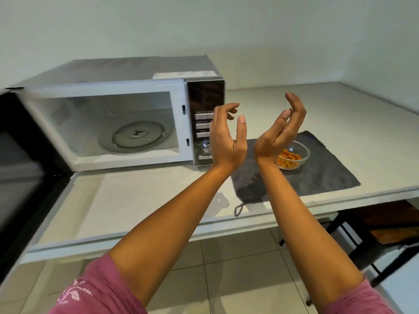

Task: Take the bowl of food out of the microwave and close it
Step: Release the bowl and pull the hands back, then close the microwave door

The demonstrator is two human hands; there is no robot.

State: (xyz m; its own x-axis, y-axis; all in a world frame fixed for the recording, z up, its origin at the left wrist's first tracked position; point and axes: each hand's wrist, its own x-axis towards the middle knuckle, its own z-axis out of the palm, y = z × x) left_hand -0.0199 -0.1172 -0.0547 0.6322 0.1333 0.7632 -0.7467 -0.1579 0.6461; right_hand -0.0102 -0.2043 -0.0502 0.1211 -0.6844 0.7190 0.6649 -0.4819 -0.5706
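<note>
The bowl (pixel 293 157) of orange food stands on a grey cloth (pixel 322 171) on the counter (pixel 140 200), right of the microwave (pixel 127 123), whose door (pixel 20 155) is open. My left hand (pixel 226 134) and right hand (pixel 280 132) are both open and empty, raised above the cloth.

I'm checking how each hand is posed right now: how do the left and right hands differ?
The left hand hangs in front of the microwave control panel, fingers curled, thumb pointing up. The right hand hangs over the dark cloth, partly hiding the glass bowl, palm turned more upward. Both are raised, open and hold nothing.
</note>
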